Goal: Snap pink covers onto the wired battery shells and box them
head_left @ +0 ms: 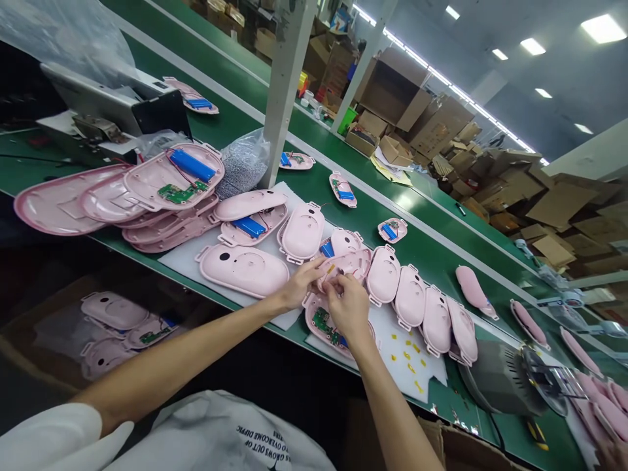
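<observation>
A long green conveyor table point(432, 252) is running through a factory hall, with flattened cardboard boxes point(490, 157) lying heaped beyond it and ceiling lights glowing overhead. At the near edge, a white foam sheet point(186, 258) is lying under rows of pink plastic shells. The person's left hand point(300, 284) and right hand point(349, 307) are meeting over one pink shell half point(349, 263), which is sitting tilted between them just above the sheet. The left fingers are curling together against the shell's near-left rim, pinching it, while the right thumb and forefinger are pressing together on a small yellow piece point(331, 269) at the shell's edge, right between the two sets of fingertips. Directly under the right hand, an open shell with a green circuit board point(321, 320) is lying face up. Loose yellow tape bits point(409, 356) are scattered on the foam to the right, and a row of closed pink shells point(422, 304) is standing just beyond them. To the left, a stack of larger shells with a blue battery point(192, 165) is resting near a bag of grey screws point(243, 165).
</observation>
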A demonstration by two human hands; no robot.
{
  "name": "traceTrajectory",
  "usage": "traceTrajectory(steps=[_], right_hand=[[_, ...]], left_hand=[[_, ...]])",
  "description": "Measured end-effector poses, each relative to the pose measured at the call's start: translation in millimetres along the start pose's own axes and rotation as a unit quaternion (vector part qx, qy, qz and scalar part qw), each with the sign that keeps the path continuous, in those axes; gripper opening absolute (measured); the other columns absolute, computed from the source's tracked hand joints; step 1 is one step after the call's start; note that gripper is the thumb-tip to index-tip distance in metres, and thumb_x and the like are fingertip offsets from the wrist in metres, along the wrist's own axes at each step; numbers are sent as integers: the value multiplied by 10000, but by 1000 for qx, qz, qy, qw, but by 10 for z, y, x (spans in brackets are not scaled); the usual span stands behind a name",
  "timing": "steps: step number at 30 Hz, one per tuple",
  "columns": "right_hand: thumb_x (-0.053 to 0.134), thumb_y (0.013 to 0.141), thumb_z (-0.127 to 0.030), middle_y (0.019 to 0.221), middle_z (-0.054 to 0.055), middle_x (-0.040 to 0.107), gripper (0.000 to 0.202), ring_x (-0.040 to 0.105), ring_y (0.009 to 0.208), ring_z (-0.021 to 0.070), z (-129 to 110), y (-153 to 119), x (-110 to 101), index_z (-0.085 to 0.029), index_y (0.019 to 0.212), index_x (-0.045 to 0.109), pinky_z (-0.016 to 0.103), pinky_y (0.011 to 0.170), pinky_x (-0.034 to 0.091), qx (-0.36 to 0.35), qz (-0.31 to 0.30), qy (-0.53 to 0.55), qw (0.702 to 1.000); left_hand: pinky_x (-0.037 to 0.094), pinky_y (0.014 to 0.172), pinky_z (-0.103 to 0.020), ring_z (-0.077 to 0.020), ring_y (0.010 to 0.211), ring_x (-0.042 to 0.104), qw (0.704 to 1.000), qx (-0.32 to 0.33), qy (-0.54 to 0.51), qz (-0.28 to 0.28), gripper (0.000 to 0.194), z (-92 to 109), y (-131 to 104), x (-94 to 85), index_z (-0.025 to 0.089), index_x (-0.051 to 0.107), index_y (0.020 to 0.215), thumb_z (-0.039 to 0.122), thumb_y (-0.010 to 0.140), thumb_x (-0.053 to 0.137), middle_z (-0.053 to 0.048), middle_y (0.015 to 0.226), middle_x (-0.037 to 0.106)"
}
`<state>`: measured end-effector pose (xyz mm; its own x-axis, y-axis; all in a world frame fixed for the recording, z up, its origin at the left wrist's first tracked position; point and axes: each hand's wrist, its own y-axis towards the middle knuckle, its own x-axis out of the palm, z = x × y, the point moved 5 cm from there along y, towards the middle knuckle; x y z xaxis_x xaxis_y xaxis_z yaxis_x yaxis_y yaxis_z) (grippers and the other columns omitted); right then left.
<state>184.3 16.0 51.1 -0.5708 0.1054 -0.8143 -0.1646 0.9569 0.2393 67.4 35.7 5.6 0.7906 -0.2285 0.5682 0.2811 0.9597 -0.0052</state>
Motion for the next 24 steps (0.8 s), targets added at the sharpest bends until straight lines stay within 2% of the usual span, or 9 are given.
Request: traceTrajectory(steps=[4,10,14,19,22,24], right_hand=[[490,885,-285,771,-24,529,152,497,710,129,30,-36,5,-214,802,597,257,681,350,-18,-29,99,995],[440,910,-309,784,-17,539,185,503,737,140,78,-72,-20,-208,818,565,265,692,359,-4,-9,124,992],[453,913,-323,811,-10,496,204,501,740,135,16,-87,15,-219,843,614,260,698,363,-14,-41,72,996],[514,884,-338,788,5,510,207,511,747,147,-60,-79,9,-222,804,666,263,670,352,-2,1,-13,1000],[607,815,-403,723,6,556,238,519,682,151,-24,-35,26,-216,678,666,272,627,340,42,30,-36,998],[676,731,-499,670,8,581,342,517,618,151,62,-3,34,-208,559,620,273,574,326,92,36,-32,995]], left_hand=[[450,570,-223,-136,670,527,1000,8,-6,24,374,-64,34,-33,114,579,1038,362,759,610,-24,788,574],[428,588,-232,-138,664,518,1000,22,-9,6,300,-56,30,-9,125,598,973,362,788,594,-15,762,581],[401,563,-226,-115,602,464,999,24,11,31,244,-44,5,-17,133,583,896,351,787,583,7,699,535],[402,549,-216,-112,626,479,999,16,31,18,287,-35,-44,1,133,577,991,352,805,571,-9,781,542],[423,570,-214,-118,655,503,999,20,35,-9,287,11,-89,32,125,582,1016,315,801,571,-19,804,557],[458,615,-231,-145,715,548,999,18,33,-22,324,36,-112,45,122,580,1075,277,790,571,-37,845,589]])
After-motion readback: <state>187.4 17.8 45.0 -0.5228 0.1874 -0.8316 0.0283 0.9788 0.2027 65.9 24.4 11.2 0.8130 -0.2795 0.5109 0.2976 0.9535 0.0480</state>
